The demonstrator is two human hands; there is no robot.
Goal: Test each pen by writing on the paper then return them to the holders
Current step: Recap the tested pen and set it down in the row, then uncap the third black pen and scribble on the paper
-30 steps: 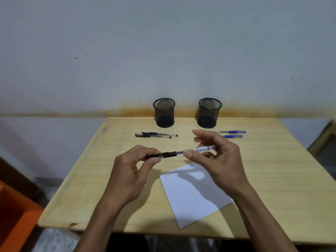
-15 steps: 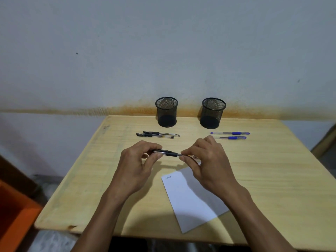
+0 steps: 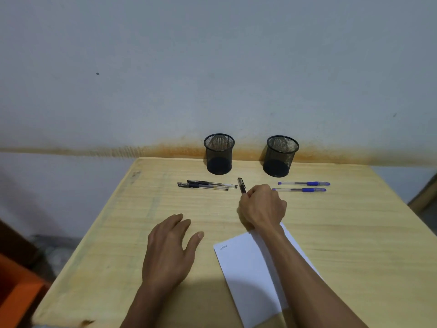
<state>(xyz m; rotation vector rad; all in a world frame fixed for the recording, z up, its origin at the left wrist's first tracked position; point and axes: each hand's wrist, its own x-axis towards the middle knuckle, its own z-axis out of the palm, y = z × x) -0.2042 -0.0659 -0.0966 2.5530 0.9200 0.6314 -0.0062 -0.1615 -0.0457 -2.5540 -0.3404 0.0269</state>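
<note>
My right hand [image 3: 263,205] grips a capped black pen [image 3: 241,185]; its black end sticks out toward the far side, between the two black mesh holders [image 3: 219,153] [image 3: 281,155]. My left hand [image 3: 169,253] lies flat on the table with straight fingers and holds nothing. Two black pens [image 3: 207,185] lie side by side in front of the left holder. Two blue pens [image 3: 302,186] lie in front of the right holder. A white paper [image 3: 246,268] with a small scribble at its top left corner lies under my right forearm.
The wooden table [image 3: 354,245] stands against a grey wall with a rusty stain line. An orange object [image 3: 16,292] sits on the floor at the lower left. Both holders look empty.
Both hands held the black pen and pushed its cap on. My left hand has let go and dropped to the table; my right hand has moved forward with the pen.
</note>
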